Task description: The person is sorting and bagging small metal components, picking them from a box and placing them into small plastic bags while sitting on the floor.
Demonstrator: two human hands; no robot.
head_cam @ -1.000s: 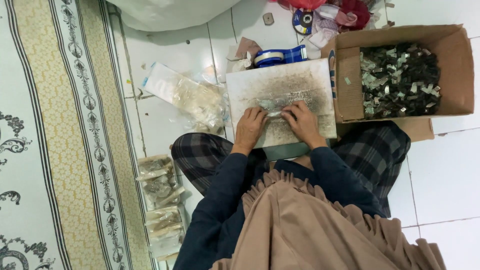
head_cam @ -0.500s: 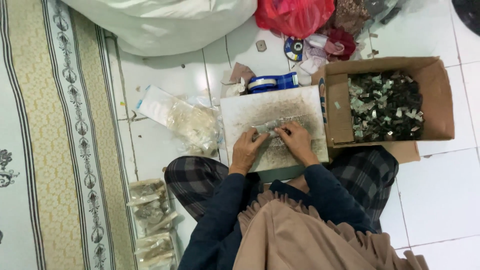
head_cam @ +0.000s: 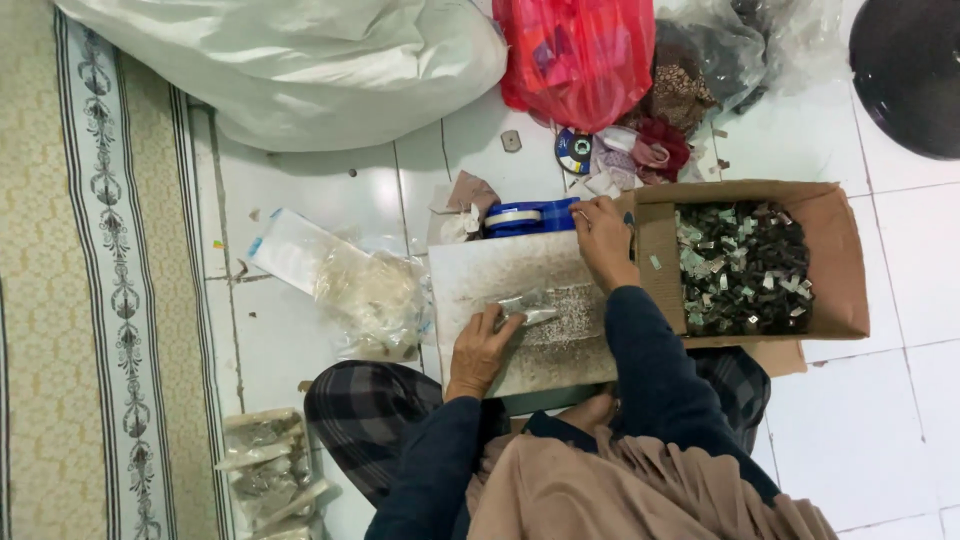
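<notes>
While pinned, packet [head_cam: 527, 306] under left fingers [head_cam: 500, 325]

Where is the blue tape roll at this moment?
In the head view, the blue tape roll lies on the floor beyond the board, just left of the right hand.

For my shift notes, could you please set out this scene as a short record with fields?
Setting: person seated on a white tiled floor
Work surface: grey board across the lap
Left hand: pressing a small clear packet on the board
Right hand: at the board's far edge, beside a blue tape roll
Cardboard box: open, holding many small pieces
Filled packets: stacked by the left knee
</notes>
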